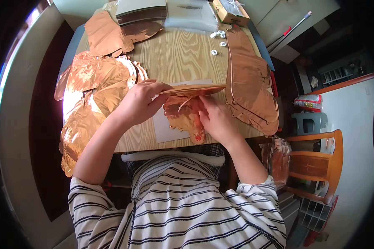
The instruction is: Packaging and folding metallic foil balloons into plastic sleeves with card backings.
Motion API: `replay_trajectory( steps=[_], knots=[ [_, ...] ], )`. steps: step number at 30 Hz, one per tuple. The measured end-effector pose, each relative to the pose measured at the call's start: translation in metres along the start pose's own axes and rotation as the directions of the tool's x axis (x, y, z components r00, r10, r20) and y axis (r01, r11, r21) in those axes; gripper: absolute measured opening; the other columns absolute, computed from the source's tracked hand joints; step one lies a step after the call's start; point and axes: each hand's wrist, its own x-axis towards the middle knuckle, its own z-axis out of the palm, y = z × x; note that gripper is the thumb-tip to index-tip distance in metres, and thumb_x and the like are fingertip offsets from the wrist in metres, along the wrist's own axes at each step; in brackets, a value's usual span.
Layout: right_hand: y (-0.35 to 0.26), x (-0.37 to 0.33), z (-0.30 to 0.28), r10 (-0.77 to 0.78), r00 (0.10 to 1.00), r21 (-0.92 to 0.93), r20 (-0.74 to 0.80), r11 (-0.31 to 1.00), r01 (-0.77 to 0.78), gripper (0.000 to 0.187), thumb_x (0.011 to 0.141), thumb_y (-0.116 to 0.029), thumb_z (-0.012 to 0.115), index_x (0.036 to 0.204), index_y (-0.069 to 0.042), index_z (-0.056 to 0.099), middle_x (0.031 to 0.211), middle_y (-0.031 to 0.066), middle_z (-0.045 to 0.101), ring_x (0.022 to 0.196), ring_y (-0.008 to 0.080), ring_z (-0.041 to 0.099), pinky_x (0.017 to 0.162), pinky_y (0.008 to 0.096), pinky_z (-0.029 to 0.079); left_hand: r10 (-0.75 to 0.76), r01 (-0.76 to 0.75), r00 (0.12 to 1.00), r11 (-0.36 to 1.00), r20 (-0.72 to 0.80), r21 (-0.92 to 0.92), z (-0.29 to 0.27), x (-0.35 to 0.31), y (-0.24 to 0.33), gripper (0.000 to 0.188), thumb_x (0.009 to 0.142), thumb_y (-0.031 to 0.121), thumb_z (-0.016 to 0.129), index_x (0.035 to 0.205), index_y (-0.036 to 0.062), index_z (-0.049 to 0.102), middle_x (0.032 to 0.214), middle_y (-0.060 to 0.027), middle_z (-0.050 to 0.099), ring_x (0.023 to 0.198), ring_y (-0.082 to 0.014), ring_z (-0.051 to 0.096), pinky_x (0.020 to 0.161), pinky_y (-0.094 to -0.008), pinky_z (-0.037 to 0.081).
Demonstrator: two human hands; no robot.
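Observation:
Near the front edge of the table I hold a flat copper-coloured foil balloon (197,89) up between both hands. My left hand (143,101) is closed on its left end, with the thumb below and the fingers on top. My right hand (216,118) grips it from the right, its fingertips partly hidden by the foil. A crinkled part hangs down toward me, with a thin pale strip across it and a red mark near its lower tip. Under it lies a white sheet (162,128), partly covered.
Shiny foil balloons (95,108) are heaped at left, and matte foil pieces (104,35) lie beyond. More flat ones (251,79) are stacked at right. Farther back are small white rolls (214,52), clear plastic sleeves (191,16), a grey stack (141,8) and a cardboard box (232,16).

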Motion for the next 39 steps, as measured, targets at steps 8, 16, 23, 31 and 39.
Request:
replay_trajectory(
  steps=[8,16,23,31,39],
  knots=[
    [0.003,-0.054,-0.020,-0.242,0.894,-0.181,0.377,0.927,0.328,0.084,0.074,-0.031,0.085,0.143,-0.003,0.047,0.151,0.0166,0.044,0.144,0.0345,0.036,0.120,0.0584,0.025,0.046,-0.048,0.998,0.997,0.041,0.062,-0.006,0.005,0.009,0.020,0.087,0.006,0.066,0.105,-0.0006,0.070,0.087,-0.0173,0.070,0.083,-0.0358,0.067,0.075,-0.0441,0.055],
    [0.009,-0.072,0.000,-0.417,0.903,-0.199,0.098,0.881,0.429,0.031,0.075,-0.011,0.080,0.105,-0.010,0.071,0.120,0.0058,0.066,0.121,0.0270,0.059,0.115,0.0565,0.036,0.081,-0.081,0.997,0.993,-0.004,0.089,-0.007,0.014,0.013,0.015,0.093,0.005,0.064,0.104,-0.0020,0.070,0.082,-0.0155,0.067,0.078,-0.0351,0.066,0.074,-0.0408,0.055],
    [0.005,-0.034,-0.011,-0.081,0.996,0.175,0.022,0.982,0.076,0.013,0.083,-0.009,0.075,0.096,-0.008,0.073,0.087,0.0077,0.071,0.086,0.0263,0.069,0.093,0.0443,0.051,0.075,-0.075,0.997,0.992,0.009,0.103,-0.008,0.019,0.014,0.014,0.093,0.006,0.065,0.103,-0.0013,0.070,0.084,-0.0154,0.068,0.078,-0.0348,0.067,0.072,-0.0407,0.055],
    [0.023,0.017,0.008,0.290,0.957,-0.123,-0.006,0.950,-0.288,0.027,0.092,-0.034,0.067,0.088,-0.008,0.074,0.074,0.0087,0.072,0.073,0.0256,0.070,0.070,0.0390,0.051,0.168,-0.173,0.985,0.978,0.050,0.116,0.007,0.007,0.007,0.020,0.087,0.003,0.067,0.107,0.0051,0.071,0.096,-0.0099,0.074,0.092,-0.0311,0.071,0.109,-0.0541,0.046],
    [0.034,-0.004,0.006,0.107,0.949,-0.613,-0.296,0.741,-0.275,0.021,0.091,-0.025,0.068,0.107,-0.012,0.068,0.097,0.0092,0.065,0.095,0.0315,0.062,0.083,0.0478,0.042,0.421,-0.434,0.901,0.874,0.104,0.218,0.037,-0.018,-0.011,0.028,0.081,0.005,0.075,0.108,0.0053,0.070,0.101,-0.0096,0.075,0.107,-0.0285,0.072,0.114,-0.0580,0.040]
  ],
)
